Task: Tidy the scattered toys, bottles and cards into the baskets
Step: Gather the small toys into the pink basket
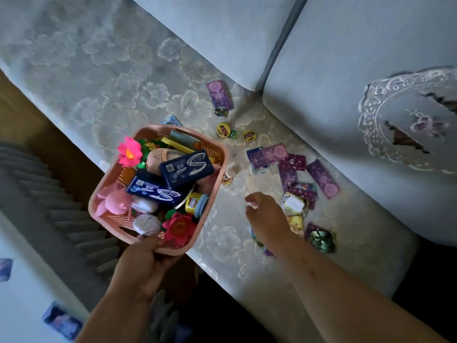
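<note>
Two hands, head view | left hand (pixel 146 266) grips near rim of pink basket (pixel 173 251), full of toys, at sofa seat (pixel 148 78) edge | right hand (pixel 268 219) over scattered purple cards (pixel 321 178), grip unclear | round discs (pixel 223 129) beyond basket

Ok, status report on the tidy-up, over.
Left hand grips rim of full pink basket. Right hand open over purple cards on sofa. Round discs loose nearby; nothing blocking.
</note>
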`<state>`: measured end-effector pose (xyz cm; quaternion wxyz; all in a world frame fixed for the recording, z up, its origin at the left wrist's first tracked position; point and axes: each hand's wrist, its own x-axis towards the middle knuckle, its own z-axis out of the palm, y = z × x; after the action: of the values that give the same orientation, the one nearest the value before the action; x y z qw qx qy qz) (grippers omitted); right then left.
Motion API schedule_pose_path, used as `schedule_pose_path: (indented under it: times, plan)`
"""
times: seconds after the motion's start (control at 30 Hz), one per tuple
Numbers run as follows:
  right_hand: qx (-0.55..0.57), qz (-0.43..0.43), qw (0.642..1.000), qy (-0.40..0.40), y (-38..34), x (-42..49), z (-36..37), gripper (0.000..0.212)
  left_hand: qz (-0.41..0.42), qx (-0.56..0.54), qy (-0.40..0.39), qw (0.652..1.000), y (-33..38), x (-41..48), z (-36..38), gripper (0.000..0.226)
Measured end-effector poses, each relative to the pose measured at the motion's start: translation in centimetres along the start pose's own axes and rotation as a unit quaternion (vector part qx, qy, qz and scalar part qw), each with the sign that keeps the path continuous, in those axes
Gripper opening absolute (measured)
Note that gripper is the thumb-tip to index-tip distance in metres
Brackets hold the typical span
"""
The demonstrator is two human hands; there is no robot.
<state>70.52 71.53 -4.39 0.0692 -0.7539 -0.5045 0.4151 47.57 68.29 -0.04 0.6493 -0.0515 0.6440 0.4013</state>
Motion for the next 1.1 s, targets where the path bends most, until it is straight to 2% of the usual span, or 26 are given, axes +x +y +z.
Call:
schedule_pose_path:
  times: [0.13, 0.33, 0.53, 0.77, 0.97, 1.03, 1.1]
  plan:
    - [-0.042, -0.017, 0.999, -0.026, -0.2, 3.7, 2.4, 0.039, 0.002, 0.014, -0.009, 1.000, -0.6, 2.3, -1.3, 0.035]
    - [-0.135, -0.055, 0.989, -0.015, -1.3, 9.6, 5.8, 0.053, 0.004, 0.034, -0.027, 0.999, -0.1, 4.9, -2.9, 0.042]
    - [-0.209, -0.078, 0.975, -0.008, -1.2, 13.1, 7.5, 0.040, 0.026, 0.071, -0.048, 0.996, 1.2, 6.3, -3.4, 0.040]
    - [-0.153, 0.006, 0.988, 0.008, 0.5, 11.7, 7.5, 0.031, 0.008, 0.074, -0.067, 0.995, 2.0, 6.3, -2.8, 0.038]
    - [-0.162, 0.012, 0.987, -0.020, 1.8, 10.9, 7.7, 0.044, 0.016, 0.086, -0.075, 0.993, 2.4, 6.4, -2.3, 0.033]
    - [-0.110, 0.029, 0.993, 0.015, 1.5, 10.7, 7.4, 0.040, 0.023, 0.087, -0.072, 0.993, 2.5, 6.4, -2.3, 0.032]
    - [-0.016, 0.038, 0.996, 0.083, 0.7, 9.9, 6.7, 0.033, 0.024, 0.091, -0.066, 0.993, 2.6, 6.2, -2.4, 0.033]
